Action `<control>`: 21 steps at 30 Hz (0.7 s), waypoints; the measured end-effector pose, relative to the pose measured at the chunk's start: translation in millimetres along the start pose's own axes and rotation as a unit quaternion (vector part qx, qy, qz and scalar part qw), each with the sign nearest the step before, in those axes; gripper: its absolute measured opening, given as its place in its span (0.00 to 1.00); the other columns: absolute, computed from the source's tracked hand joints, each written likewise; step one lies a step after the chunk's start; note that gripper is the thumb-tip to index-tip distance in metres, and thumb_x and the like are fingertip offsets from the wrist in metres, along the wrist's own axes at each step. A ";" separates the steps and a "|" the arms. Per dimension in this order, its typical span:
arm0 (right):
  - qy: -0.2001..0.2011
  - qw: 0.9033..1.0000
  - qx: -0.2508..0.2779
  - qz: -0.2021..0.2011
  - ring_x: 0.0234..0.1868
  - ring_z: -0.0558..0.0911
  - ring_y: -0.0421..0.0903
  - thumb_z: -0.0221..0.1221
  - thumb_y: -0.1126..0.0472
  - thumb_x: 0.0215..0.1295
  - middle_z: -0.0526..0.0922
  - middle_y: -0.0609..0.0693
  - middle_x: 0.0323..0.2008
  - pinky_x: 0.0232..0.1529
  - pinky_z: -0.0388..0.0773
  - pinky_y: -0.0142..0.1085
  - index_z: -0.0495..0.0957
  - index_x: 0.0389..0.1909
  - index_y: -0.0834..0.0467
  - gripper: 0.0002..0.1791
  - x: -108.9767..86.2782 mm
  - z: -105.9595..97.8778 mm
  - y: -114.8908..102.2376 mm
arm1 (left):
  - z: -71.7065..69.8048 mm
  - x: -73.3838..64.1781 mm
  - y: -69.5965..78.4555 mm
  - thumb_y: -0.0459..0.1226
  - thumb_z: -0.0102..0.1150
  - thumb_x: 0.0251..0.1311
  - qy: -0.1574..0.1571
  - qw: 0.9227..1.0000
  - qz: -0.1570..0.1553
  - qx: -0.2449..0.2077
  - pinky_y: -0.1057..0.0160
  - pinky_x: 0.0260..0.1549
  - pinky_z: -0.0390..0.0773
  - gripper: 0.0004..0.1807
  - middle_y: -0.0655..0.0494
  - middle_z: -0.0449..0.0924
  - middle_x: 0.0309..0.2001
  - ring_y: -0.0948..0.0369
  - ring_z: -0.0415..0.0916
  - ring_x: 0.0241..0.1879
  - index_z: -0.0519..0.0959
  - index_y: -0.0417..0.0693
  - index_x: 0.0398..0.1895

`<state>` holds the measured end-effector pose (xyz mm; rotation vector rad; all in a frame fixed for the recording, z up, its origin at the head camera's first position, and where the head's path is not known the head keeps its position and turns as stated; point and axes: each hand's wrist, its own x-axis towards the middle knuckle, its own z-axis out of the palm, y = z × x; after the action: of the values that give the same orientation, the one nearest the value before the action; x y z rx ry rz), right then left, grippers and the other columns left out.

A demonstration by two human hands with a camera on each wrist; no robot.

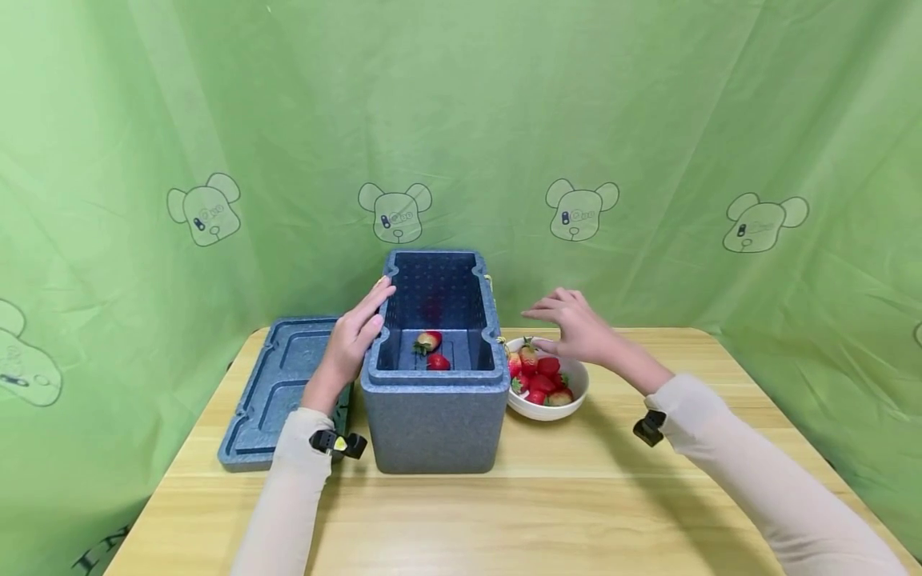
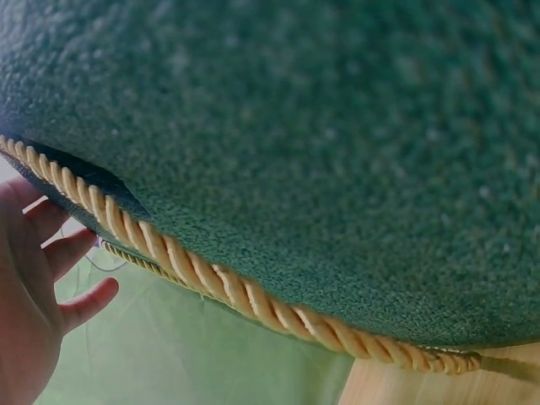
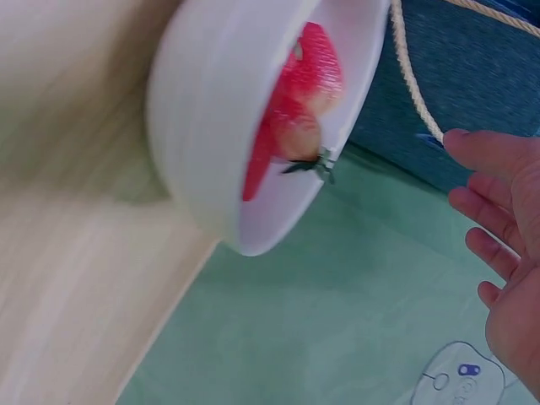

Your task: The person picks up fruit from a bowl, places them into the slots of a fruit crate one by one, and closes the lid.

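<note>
While near the bowl (image 1: 545,413), right hand (image 1: 579,328) loosely spread; left hand (image 1: 350,338), straight-fingered, against the box (image 1: 435,432).

I'm watching twisted rope (image 2: 253,304) running along the speckled blue-green box (image 2: 337,160), the left hand (image 2: 24,312) resting its fingers (image 2: 72,253) at the edge, wooden surface (image 2: 422,386) showing below.

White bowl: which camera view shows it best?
The head view: it shows most of the white bowl, with strawberries inside, from above. The right wrist view shows it side-on, cut off at the frame's top; the left wrist view shows none.
</note>
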<state>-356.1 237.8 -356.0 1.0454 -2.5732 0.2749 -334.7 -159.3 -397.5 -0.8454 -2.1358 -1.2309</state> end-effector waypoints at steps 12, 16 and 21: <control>-0.048 0.998 -0.018 -0.036 0.53 0.78 0.55 0.74 0.64 0.52 0.88 0.56 0.46 0.57 0.69 0.56 0.87 0.48 0.62 0.20 -6.9 21.3 1.5 | -0.9 0.2 -0.6 0.39 0.42 0.74 -0.001 1.000 -0.003 0.000 0.57 0.78 0.57 0.27 0.49 0.63 0.78 0.51 0.59 0.78 0.70 0.46 0.74; -0.062 0.997 -0.025 -0.048 0.51 0.78 0.54 0.74 0.66 0.51 0.89 0.55 0.45 0.56 0.70 0.55 0.88 0.47 0.61 0.19 -6.9 27.9 2.8 | -0.6 0.2 -2.2 0.39 0.42 0.74 -0.001 1.000 -0.003 -0.002 0.55 0.78 0.58 0.27 0.49 0.63 0.77 0.51 0.59 0.78 0.70 0.46 0.74; -0.085 0.993 -0.033 -0.070 0.48 0.78 0.53 0.73 0.68 0.48 0.90 0.53 0.42 0.54 0.70 0.54 0.88 0.45 0.60 0.19 -7.8 35.3 4.2 | -0.2 -0.6 -1.5 0.40 0.41 0.74 -0.005 1.000 -0.008 -0.002 0.58 0.78 0.57 0.27 0.51 0.62 0.78 0.52 0.58 0.78 0.70 0.47 0.74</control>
<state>-362.4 234.9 -391.7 1.2667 -2.6192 0.0663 -335.4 -160.2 -398.8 -0.8381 -2.1527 -1.2413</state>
